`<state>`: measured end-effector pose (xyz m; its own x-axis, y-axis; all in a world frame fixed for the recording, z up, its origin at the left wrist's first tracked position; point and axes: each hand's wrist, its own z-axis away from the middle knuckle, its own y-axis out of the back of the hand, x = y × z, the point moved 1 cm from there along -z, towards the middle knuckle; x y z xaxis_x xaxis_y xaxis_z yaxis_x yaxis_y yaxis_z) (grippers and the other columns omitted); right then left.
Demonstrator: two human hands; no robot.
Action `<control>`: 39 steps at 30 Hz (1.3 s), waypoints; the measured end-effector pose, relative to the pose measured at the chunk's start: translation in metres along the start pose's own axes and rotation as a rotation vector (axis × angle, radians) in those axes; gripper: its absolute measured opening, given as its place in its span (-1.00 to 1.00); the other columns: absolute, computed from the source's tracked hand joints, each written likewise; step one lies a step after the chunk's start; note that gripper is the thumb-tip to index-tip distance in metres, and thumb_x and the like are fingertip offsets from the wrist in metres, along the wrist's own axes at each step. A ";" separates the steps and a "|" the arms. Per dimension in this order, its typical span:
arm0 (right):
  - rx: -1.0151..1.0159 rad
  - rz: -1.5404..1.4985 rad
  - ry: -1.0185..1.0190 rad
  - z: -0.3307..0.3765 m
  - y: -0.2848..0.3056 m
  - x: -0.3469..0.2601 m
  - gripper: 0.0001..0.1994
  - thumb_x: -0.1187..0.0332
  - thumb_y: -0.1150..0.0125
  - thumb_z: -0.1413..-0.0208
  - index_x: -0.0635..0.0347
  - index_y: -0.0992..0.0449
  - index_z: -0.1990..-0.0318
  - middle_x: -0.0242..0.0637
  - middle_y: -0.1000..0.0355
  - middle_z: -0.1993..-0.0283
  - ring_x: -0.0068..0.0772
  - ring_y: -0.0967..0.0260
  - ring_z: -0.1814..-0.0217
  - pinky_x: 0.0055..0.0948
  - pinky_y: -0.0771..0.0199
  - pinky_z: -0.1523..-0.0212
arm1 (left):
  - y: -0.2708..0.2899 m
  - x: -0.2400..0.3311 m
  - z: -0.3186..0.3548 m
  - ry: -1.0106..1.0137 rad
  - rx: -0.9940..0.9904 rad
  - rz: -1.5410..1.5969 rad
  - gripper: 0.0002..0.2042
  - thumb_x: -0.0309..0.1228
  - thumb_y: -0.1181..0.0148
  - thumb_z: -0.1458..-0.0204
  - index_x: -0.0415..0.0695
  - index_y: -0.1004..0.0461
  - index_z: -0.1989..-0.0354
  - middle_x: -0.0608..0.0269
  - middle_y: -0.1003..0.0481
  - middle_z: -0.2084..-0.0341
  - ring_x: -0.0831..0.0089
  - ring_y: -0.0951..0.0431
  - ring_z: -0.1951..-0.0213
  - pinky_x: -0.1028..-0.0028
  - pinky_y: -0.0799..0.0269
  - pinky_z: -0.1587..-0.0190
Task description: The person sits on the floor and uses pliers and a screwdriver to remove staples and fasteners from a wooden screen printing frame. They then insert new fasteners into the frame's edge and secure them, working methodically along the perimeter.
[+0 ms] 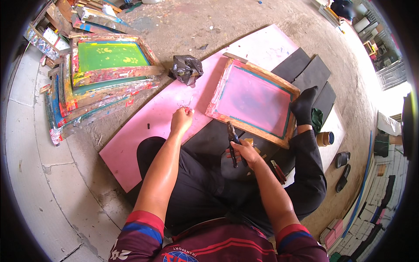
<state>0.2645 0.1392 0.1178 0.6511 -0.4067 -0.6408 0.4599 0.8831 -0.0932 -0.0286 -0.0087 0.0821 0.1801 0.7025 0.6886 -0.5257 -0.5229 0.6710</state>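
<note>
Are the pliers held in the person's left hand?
No, the right hand grips the pliers, while the left hand is above the pink board.

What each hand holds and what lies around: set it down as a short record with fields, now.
Left hand: closed on a small thin item, too small to identify
Right hand: gripping dark-handled pliers, head pointing away from the person
Below left hand: pink board
Ahead of right hand: wooden frame with stretched mesh
Ahead of left hand: crumpled black plastic bag
Far left: stacked frames, green mesh on the top one
Right side: roll of tape, dark sandals
</note>
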 end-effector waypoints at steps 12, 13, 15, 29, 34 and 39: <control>-0.108 0.168 -0.087 -0.019 0.051 -0.030 -0.47 0.01 -0.21 -0.42 0.21 -0.38 -0.33 -0.10 -0.66 0.12 -0.24 -0.69 0.27 -0.26 -0.63 0.43 | 0.006 0.004 0.004 0.015 0.007 0.078 -0.62 -0.13 -0.37 -0.23 -0.31 -0.63 0.19 -0.12 -0.70 0.26 -0.04 -0.73 0.16 0.10 -0.57 0.09; -0.116 0.202 -0.101 -0.022 0.055 -0.033 -0.47 0.02 -0.21 -0.42 0.21 -0.39 -0.32 -0.11 -0.66 0.13 -0.24 -0.69 0.27 -0.27 -0.63 0.45 | 0.006 0.005 0.004 0.011 0.006 0.076 -0.62 -0.13 -0.37 -0.22 -0.31 -0.63 0.21 -0.12 -0.70 0.29 -0.02 -0.73 0.18 0.10 -0.57 0.10; -0.056 0.315 -0.123 -0.017 0.049 -0.046 -0.56 0.04 -0.21 -0.41 0.26 -0.52 -0.16 -0.12 -0.66 0.25 -0.30 -0.69 0.29 -0.28 -0.63 0.49 | 0.005 0.006 0.004 0.006 0.002 0.072 -0.62 -0.13 -0.37 -0.22 -0.31 -0.62 0.23 -0.11 -0.69 0.34 0.02 -0.73 0.22 0.12 -0.56 0.11; 0.614 0.867 0.220 -0.020 -0.014 0.011 -0.55 -0.04 -0.19 -0.36 0.26 -0.59 0.10 0.28 -0.63 0.21 0.48 -0.60 0.07 0.26 -0.59 -0.02 | -0.007 0.002 0.006 -0.058 -0.102 0.076 -0.63 -0.13 -0.41 -0.21 -0.27 -0.59 0.29 0.00 -0.64 0.46 0.20 -0.65 0.43 0.19 -0.52 0.31; 0.472 0.835 0.260 -0.002 -0.026 0.002 -0.55 -0.08 -0.23 -0.33 0.21 -0.59 0.10 0.28 -0.62 0.23 0.46 -0.59 0.07 0.27 -0.57 0.03 | 0.001 0.030 0.024 0.105 -0.507 0.429 -0.69 -0.15 -0.37 -0.29 -0.19 -0.63 0.22 0.26 -0.63 0.44 0.64 -0.40 0.64 0.48 -0.27 0.63; 0.293 0.698 0.273 0.006 -0.047 -0.012 -0.50 -0.08 -0.31 -0.28 0.31 -0.59 0.13 0.32 -0.58 0.24 0.46 -0.55 0.03 0.19 -0.53 0.02 | 0.005 0.044 0.042 0.146 -0.671 0.427 -0.74 -0.18 -0.33 -0.33 -0.15 -0.61 0.14 0.31 -0.62 0.36 0.71 -0.28 0.69 0.54 -0.13 0.70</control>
<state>0.2391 0.1011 0.1343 0.6934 0.3216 -0.6448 0.1658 0.7997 0.5771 0.0120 -0.0005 0.1274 -0.2351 0.5875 0.7744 -0.9199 -0.3918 0.0180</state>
